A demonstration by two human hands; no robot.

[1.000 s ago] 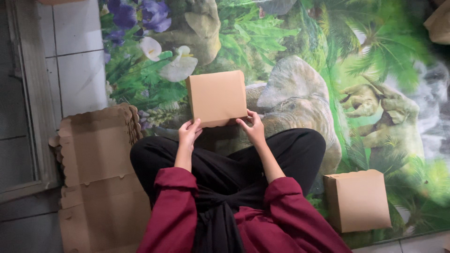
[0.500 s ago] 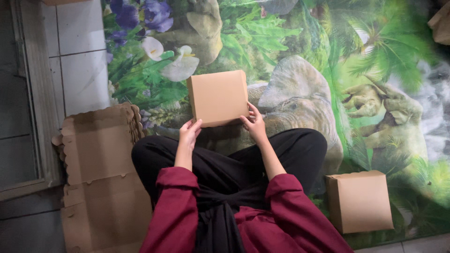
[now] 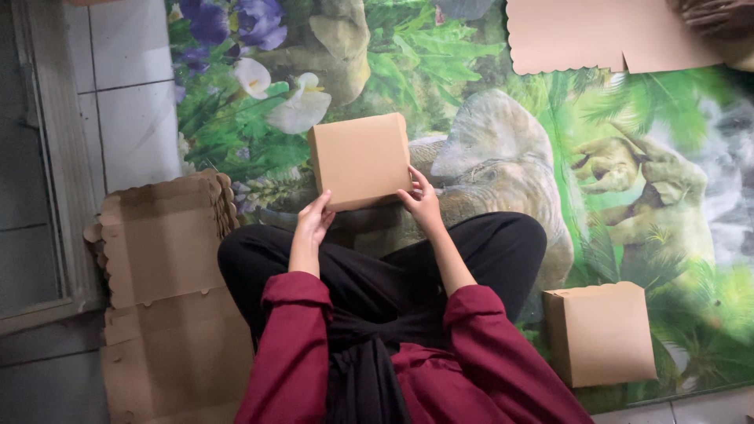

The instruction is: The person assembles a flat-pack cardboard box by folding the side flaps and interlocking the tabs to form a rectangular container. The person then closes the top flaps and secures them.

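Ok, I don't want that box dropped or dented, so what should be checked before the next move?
1. Both hands on the folded box: ok, left hand at its near left corner, right hand at its near right corner.
2. Lid closed flat: ok, the top looks flush.
3. Grip under the box: cannot tell, the fingertips are hidden.
4. Spot beside the finished box: ok, bare mat around it.
5. Stack of flat blanks at the left: ok, apart from the hands.
6. Box undented: ok on the top, other faces cannot tell.
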